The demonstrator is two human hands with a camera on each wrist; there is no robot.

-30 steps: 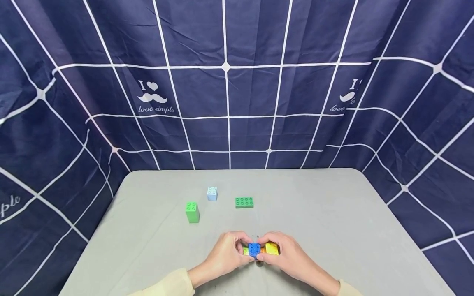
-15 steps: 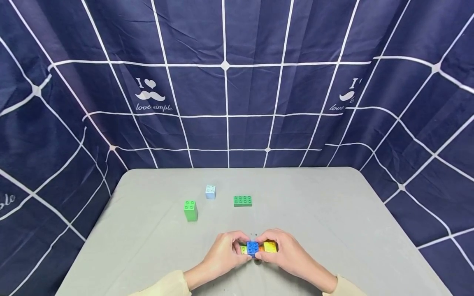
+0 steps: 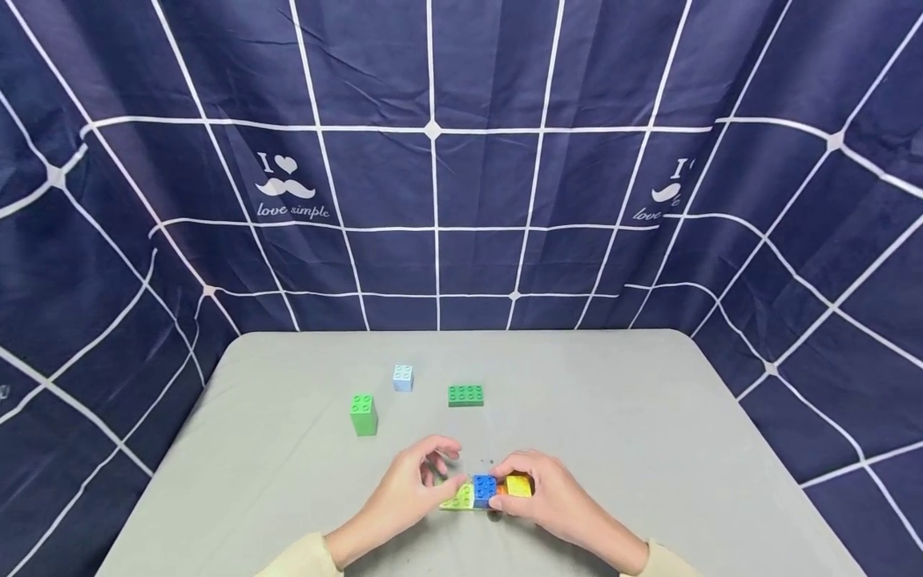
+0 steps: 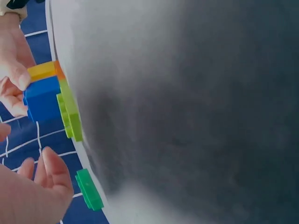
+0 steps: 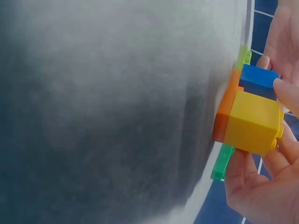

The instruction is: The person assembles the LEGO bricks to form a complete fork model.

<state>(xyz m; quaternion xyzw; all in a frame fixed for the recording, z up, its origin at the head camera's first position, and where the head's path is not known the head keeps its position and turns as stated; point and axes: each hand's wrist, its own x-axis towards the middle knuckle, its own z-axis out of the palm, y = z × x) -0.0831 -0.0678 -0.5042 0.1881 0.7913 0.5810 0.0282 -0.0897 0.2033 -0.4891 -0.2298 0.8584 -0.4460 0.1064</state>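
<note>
A row of joined toy building bricks lies on the near part of the table. It has a lime-green brick (image 3: 456, 498) at the left, a blue brick (image 3: 485, 490) standing in the middle, and a yellow brick (image 3: 518, 486) over an orange brick (image 5: 226, 109) at the right. My right hand (image 3: 551, 493) pinches the blue brick between thumb and fingers, with the yellow brick inside its grasp. Loosely bent, the fingers of my left hand (image 3: 407, 489) hold nothing; its thumb is near the lime-green brick in the head view. The left wrist view shows this hand apart from the bricks.
Beyond the hands stand a tall bright-green brick (image 3: 364, 415), a light-blue brick (image 3: 403, 378) and a flat dark-green brick (image 3: 465, 395). The grey table (image 3: 613, 401) ends at a navy curtain (image 3: 476, 176) with white lines, which also rises at both sides.
My left hand has let go of the bricks and moved left, uncovering the lime-green brick. My right hand keeps its grip. The whole head view has shifted slightly.
</note>
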